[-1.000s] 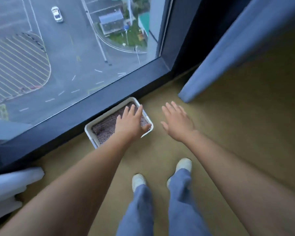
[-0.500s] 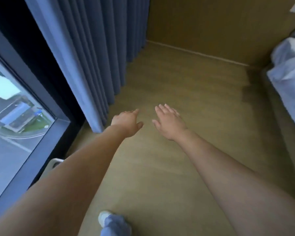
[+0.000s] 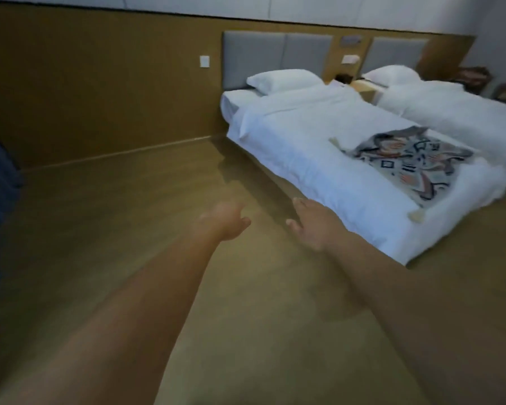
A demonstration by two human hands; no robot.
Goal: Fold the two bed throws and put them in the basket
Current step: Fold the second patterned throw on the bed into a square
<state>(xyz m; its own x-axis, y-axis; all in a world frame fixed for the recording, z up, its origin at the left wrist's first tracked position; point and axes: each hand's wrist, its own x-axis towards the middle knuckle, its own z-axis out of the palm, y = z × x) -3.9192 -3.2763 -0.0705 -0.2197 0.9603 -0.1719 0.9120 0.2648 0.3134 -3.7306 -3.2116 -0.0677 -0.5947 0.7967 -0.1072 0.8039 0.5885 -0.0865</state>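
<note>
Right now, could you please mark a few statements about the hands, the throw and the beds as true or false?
1. The patterned throw lies unfolded on the nearer bed. True.
2. The right hand grips the throw. False: it is open over the floor, apart from the throw.
3. The left hand holds nothing. True.
4. The nearer bed has no pillow. False: a white pillow lies at its head, by the grey headboard.
</note>
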